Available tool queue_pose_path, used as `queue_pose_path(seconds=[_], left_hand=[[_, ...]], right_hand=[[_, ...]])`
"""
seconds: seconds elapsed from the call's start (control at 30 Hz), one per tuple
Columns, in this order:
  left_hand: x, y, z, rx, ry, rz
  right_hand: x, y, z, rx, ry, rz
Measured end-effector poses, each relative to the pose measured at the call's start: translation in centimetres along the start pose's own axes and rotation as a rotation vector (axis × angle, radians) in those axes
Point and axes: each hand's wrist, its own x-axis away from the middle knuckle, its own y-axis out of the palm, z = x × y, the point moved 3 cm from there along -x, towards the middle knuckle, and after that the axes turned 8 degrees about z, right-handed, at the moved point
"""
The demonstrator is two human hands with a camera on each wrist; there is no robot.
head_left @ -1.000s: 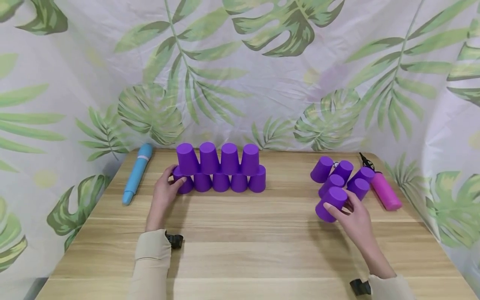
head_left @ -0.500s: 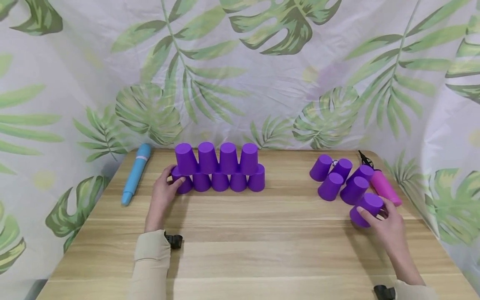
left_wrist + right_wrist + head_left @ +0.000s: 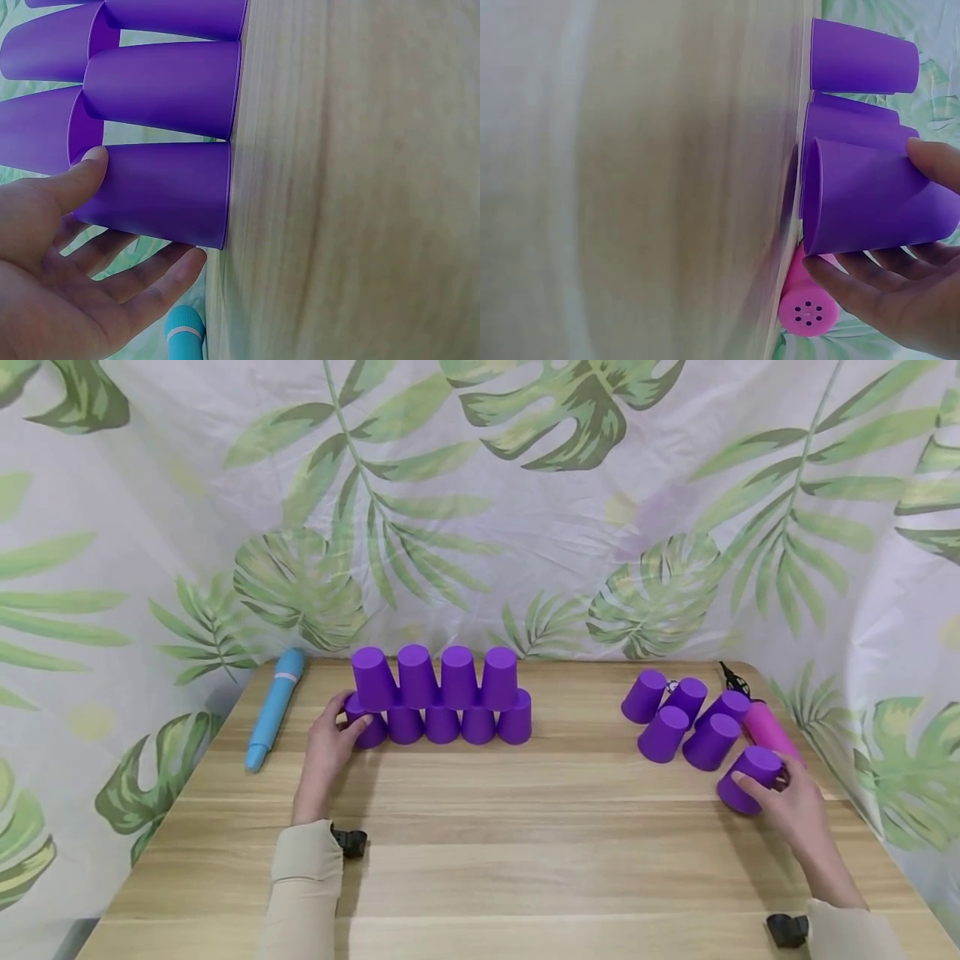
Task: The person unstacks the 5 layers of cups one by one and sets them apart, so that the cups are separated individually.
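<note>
On the left of the table, an upside-down purple cup (image 3: 366, 731) ends the lower row of a two-tier cup wall. My left hand (image 3: 330, 739) holds this cup at its outer side, thumb in front and fingers round the far side, as the left wrist view shows. Four-wide, the upper tier (image 3: 459, 678) bridges the gaps of the row below. My right hand (image 3: 798, 802) grips another upside-down purple cup (image 3: 750, 779) at the right, thumb on the near side; its rim is tilted off the table (image 3: 705, 187) in the right wrist view.
Several upside-down purple cups (image 3: 663, 734) stand in a cluster beyond my right hand. A pink cylinder (image 3: 771, 731) with holes in its end and a black cord lies beside them. At the left lies a blue stick-like object (image 3: 273, 710). A leaf-print cloth (image 3: 555, 527) hangs behind.
My right hand has carried its cup rightward, away from the cluster's front, then slowed. One clustered cup now stands slightly nearer. My left hand stays at the wall's end cup.
</note>
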Motion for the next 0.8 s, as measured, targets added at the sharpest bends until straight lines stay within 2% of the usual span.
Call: queue_pose_path(seconds=[0.4, 0.57, 0.7, 0.8], left_hand=[[0.0, 0.1, -0.2, 0.005, -0.006, 0.000], [0.1, 0.0, 0.0, 0.002, -0.002, 0.004], [0.2, -0.1, 0.1, -0.007, -0.004, 0.002], [0.2, -0.3, 0.1, -0.009, -0.010, 0.000]], right_hand=[[-0.4, 0.1, 0.8, 0.027, -0.014, -0.079], [-0.4, 0.1, 0.8, 0.034, -0.025, -0.084], [-0.2, -0.1, 0.2, 0.034, -0.043, -0.063], [0.3, -0.5, -0.8, 0.036, -0.079, -0.004]])
